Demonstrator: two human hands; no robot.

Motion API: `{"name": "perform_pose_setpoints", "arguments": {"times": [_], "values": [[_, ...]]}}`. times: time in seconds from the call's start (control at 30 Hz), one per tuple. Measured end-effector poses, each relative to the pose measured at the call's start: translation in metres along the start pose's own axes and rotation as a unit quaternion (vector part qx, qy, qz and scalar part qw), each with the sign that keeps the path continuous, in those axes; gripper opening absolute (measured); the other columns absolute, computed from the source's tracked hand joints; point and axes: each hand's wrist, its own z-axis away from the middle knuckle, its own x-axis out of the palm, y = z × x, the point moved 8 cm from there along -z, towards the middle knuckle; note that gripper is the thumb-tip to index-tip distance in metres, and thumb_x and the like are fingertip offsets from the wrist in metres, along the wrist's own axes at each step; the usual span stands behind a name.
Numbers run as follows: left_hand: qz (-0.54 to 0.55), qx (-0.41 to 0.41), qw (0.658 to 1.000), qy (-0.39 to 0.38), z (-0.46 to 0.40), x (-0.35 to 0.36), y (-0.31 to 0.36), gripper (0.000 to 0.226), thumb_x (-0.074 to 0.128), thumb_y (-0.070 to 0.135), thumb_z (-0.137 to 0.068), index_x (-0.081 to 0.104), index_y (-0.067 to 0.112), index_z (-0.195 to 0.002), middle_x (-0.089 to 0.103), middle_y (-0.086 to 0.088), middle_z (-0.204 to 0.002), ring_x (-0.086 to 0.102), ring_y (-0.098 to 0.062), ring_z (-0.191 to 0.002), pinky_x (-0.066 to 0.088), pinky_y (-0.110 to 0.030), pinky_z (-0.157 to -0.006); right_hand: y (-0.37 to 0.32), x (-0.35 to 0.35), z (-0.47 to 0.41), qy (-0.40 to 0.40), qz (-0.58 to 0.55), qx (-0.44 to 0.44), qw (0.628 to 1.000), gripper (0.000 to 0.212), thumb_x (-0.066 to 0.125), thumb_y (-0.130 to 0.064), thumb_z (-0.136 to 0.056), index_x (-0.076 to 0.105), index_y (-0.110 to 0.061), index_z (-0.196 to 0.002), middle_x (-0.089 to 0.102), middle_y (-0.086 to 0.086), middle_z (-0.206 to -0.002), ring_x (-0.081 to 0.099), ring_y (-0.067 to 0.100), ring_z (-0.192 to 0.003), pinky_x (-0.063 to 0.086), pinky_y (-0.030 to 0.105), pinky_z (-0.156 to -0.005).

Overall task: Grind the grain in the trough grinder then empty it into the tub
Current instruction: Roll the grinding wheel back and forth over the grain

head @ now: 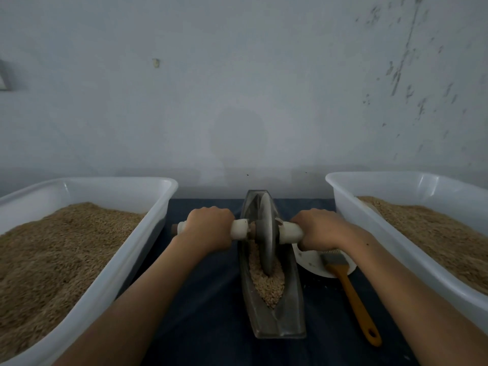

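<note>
Over the middle of the desk (pixel 211 299), both hands are clamped on the wheel's axle: the left hand (pixel 208 228) has its fingers wrapped round the pale handle (pixel 239 228) on its side, and the right hand (pixel 317 229) grips the matching handle (pixel 290 232) on the other. Between them the grey wheel (pixel 268 233) stands upright in the trough (pixel 274 320), its lower edge sunk in the grain (pixel 266 283) piled at the near half. Just right of the trough a brush (pixel 348 289) lies with its bristle end on a white plate (pixel 311 262). Further out, one white tub (pixel 87 299) sits at the left and another tub (pixel 412 249) at the right, both holding brown grain.
</note>
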Motion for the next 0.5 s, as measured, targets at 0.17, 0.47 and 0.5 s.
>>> {"name": "perform_pose_setpoints", "arguments": {"times": [0.17, 0.47, 0.5], "values": [[0.025, -0.022, 0.997, 0.076, -0.001, -0.002, -0.003, 0.019, 0.056, 0.033, -0.087, 0.05, 0.023, -0.102, 0.061, 0.001, -0.096, 0.053, -0.018, -0.079, 0.034, -0.031, -0.066, -0.004, -0.014, 0.0, 0.185, 0.057, 0.003, 0.981, 0.008, 0.054, -0.023, -0.088, 0.054, -0.03, -0.089, 0.064, -0.004, -0.089, 0.061, 0.02, -0.082, 0.034, 0.03, -0.062], [0.013, -0.002, 1.0, -0.006, -0.001, 0.004, -0.002, 0.028, 0.062, 0.033, -0.082, 0.057, 0.021, -0.107, 0.053, 0.006, -0.082, 0.047, -0.011, -0.073, 0.036, -0.029, -0.067, -0.002, -0.004, -0.003, 0.056, 0.034, -0.019, 0.998, 0.017, 0.063, -0.024, -0.08, 0.06, -0.031, -0.096, 0.056, -0.009, -0.08, 0.054, 0.012, -0.072, 0.031, 0.024, -0.051], [0.013, 0.002, 1.0, -0.021, -0.001, 0.006, -0.001, 0.029, 0.063, 0.033, -0.081, 0.057, 0.021, -0.107, 0.048, 0.008, -0.077, 0.046, -0.01, -0.071, 0.036, -0.029, -0.066, -0.001, -0.001, -0.003, 0.022, 0.022, -0.018, 0.999, 0.02, 0.066, -0.025, -0.079, 0.06, -0.03, -0.097, 0.056, -0.009, -0.08, 0.055, 0.012, -0.073, 0.033, 0.024, -0.052]]}}
